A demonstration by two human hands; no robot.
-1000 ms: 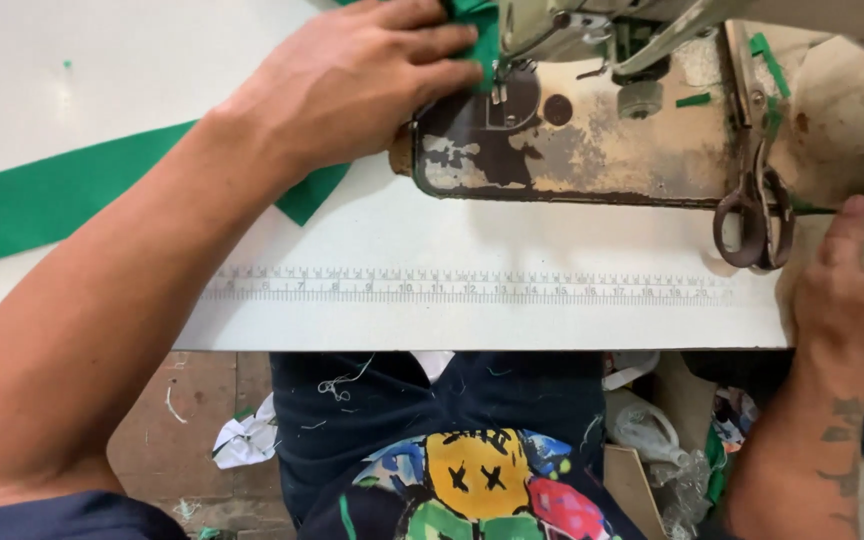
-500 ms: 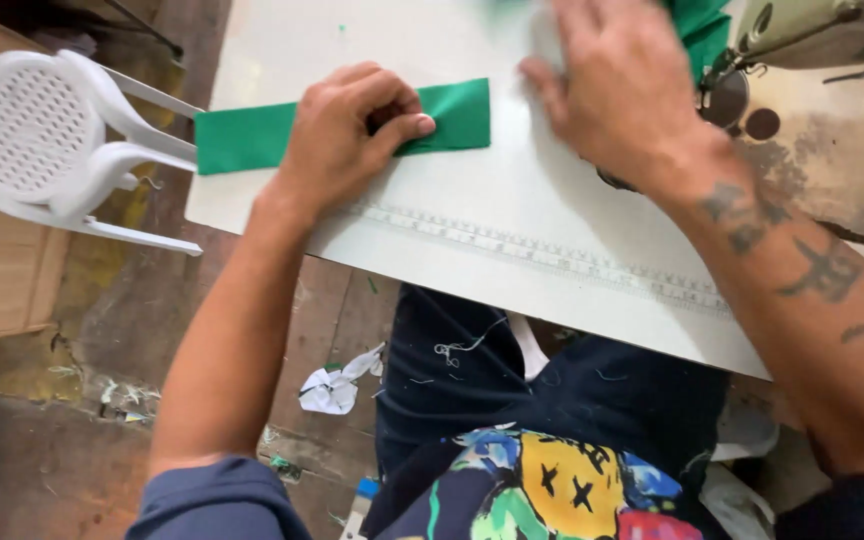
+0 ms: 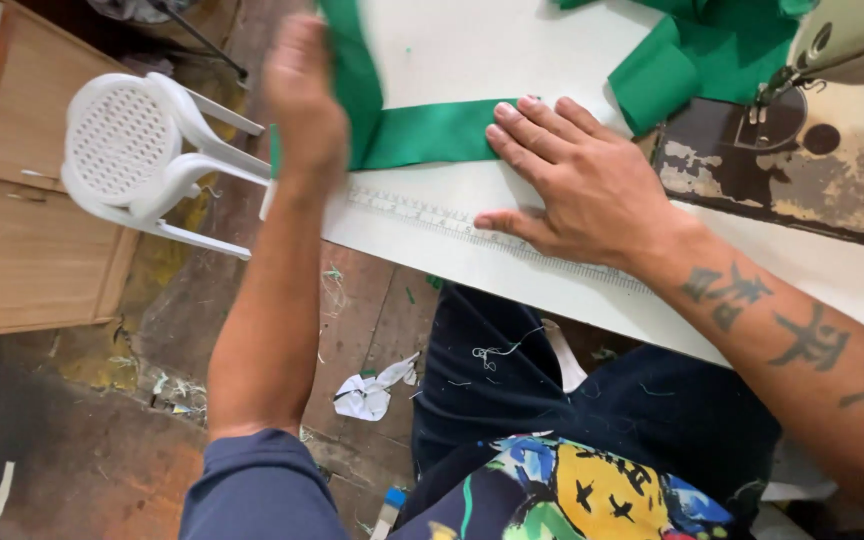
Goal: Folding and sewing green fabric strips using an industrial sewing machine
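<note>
Green fabric (image 3: 432,132) on a white table (image 3: 452,50); white lattice-back chair (image 3: 127,150); worn cream-and-brown sewing machine (image 3: 802,170); dark-blue trousers (image 3: 592,400).

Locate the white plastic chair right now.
Head view, left side: the white plastic chair stands on the floor between the wooden cabinet and the white table's left edge.

A long green fabric strip (image 3: 432,132) lies flat across the white surface (image 3: 452,50), its left end lifted and folded upward at the edge.
</note>
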